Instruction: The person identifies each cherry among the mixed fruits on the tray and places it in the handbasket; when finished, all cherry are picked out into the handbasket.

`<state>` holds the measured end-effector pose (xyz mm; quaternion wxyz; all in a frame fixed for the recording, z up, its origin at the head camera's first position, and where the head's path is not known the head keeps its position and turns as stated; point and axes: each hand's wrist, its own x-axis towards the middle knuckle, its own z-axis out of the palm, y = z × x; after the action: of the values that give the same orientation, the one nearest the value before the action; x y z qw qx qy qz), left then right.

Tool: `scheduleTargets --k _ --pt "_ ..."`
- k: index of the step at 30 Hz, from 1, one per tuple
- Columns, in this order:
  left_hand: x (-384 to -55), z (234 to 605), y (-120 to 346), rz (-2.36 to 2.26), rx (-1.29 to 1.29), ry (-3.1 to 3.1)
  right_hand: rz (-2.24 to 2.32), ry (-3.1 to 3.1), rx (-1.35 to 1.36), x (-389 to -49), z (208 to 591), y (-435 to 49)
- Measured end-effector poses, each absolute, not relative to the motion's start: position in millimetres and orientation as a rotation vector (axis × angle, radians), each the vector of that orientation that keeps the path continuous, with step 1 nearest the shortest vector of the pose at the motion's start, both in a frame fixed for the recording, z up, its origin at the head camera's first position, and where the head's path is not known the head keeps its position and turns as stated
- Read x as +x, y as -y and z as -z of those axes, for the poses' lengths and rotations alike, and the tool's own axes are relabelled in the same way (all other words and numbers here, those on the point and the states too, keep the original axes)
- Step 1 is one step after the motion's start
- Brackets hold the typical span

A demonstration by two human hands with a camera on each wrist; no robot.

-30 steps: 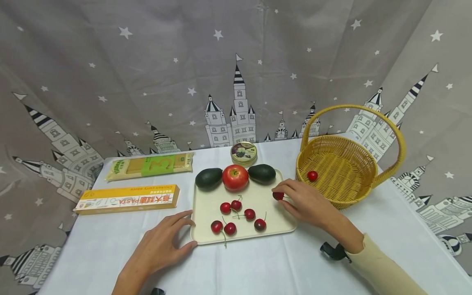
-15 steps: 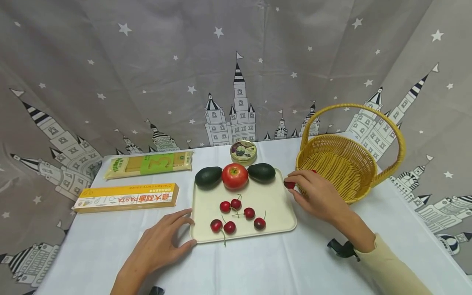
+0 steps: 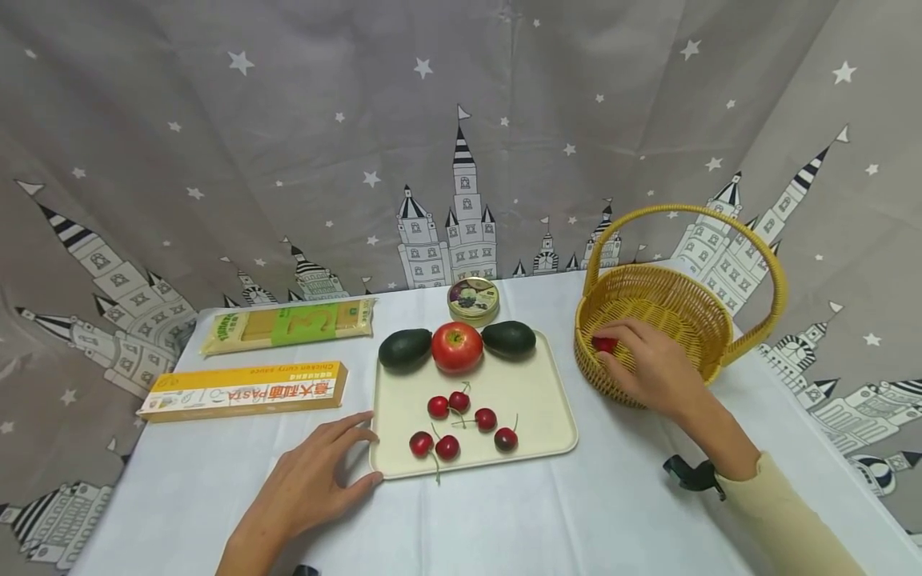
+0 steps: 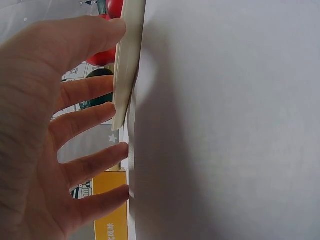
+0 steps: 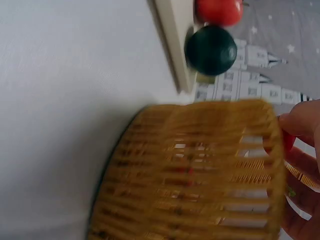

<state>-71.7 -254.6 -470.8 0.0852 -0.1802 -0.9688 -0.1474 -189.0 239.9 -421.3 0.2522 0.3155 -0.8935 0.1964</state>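
Near the far-left corner of the counter [image 3: 490,520] lie a noodle packet [image 3: 288,326] and, closer to you, a pasta box [image 3: 245,392], apparently kept out of your way. Your left hand [image 3: 313,476], fingers loosely spread and gripping nothing, touches the tray [image 3: 547,400] at its left edge and near-left corner, probably to steady it. Across the tray's back, two avocados [image 3: 405,350] flank a red fruit [image 3: 457,348]; six cherries [image 3: 486,419] lie in front, perhaps for easier reach. Beyond stands a round tin [image 3: 473,301], by the counter's far edge. Towards the far-right corner, your right hand [image 3: 651,368], nearly closed, pinches one cherry [image 3: 605,344] just inside the left rim of the basket [image 3: 596,372]; fingertips seem enough for something so small. Through the weave shows a red patch [image 5: 184,176], perhaps another cherry.
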Motion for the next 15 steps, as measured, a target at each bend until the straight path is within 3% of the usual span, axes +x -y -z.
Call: scheduleTargets --k 15 --pt "-73 472 255 0.444 -0.534 2.893 -0.546 2.603 0.679 -206 436 -270"
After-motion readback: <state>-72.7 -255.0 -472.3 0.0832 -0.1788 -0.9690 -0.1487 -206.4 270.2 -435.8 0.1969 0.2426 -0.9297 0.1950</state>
